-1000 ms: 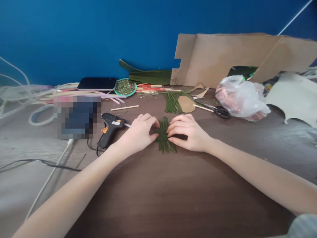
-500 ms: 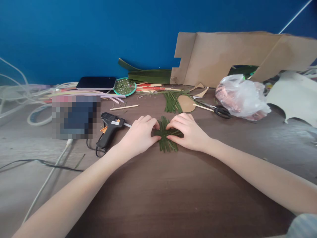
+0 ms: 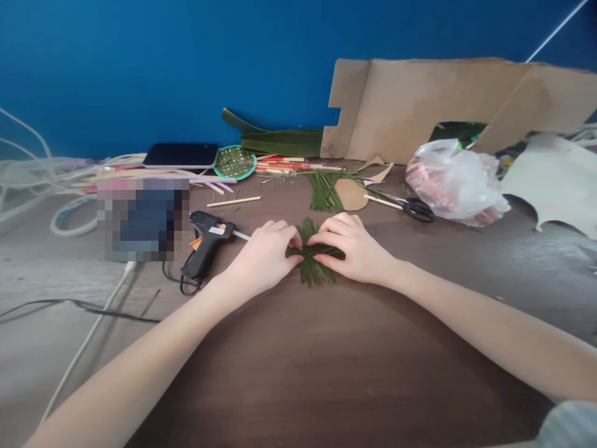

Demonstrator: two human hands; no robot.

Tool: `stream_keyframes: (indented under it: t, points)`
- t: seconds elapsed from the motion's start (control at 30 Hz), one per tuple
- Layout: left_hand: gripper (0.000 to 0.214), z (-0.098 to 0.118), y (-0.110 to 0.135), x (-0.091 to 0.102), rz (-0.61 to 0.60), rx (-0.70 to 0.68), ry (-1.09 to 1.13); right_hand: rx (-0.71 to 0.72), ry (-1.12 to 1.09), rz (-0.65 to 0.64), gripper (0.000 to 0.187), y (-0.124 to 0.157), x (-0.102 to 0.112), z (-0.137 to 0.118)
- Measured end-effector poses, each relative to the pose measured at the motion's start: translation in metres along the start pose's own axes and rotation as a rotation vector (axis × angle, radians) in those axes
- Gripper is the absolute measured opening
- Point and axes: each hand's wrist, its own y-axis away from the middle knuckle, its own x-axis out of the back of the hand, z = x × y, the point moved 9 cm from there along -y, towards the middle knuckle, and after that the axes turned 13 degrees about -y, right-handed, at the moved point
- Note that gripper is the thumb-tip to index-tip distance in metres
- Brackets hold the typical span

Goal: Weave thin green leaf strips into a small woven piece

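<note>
Flat on the brown table lies a small weave of narrow green leaf strips (image 3: 316, 271), crossing one another with loose ends fanning out. My left hand (image 3: 270, 252) grips its left side between thumb and fingers. From the right, my right hand (image 3: 352, 249) presses thumb and fingertips onto the strips near the middle. Both hands hide part of the weave. Just behind it sit a second bundle of green strips (image 3: 323, 191) and a rounded piece of brown cardboard (image 3: 352, 195).
A black glue gun (image 3: 208, 242) lies left of my left hand. Scissors (image 3: 417, 210) and a plastic bag (image 3: 457, 180) are at the right. A phone (image 3: 181, 155), a round green-rimmed tray (image 3: 236, 178) and folded cardboard (image 3: 401, 106) line the blue wall.
My right fingertips have shifted slightly left over the strips. Otherwise both hands and the weave stay in nearly the same place.
</note>
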Motion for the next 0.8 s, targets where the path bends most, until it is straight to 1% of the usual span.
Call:
stream_keyframes:
  t: [0.23, 0.5, 0.8]
  points:
    - [0.015, -0.0015, 0.0007, 0.0013, 0.018, 0.024, -0.003, -0.018, -0.012, -0.011, 0.021, -0.0002, -0.0006, 0.0015]
    - [0.012, 0.0011, 0.0015, 0.0004, -0.009, 0.055, -0.058, -0.038, -0.033, -0.021, 0.021, -0.0014, -0.0007, 0.0027]
    - [0.012, 0.0, 0.0014, -0.0006, -0.012, 0.058, -0.041, -0.06, -0.05, -0.027, 0.02, -0.0014, -0.0013, 0.0036]
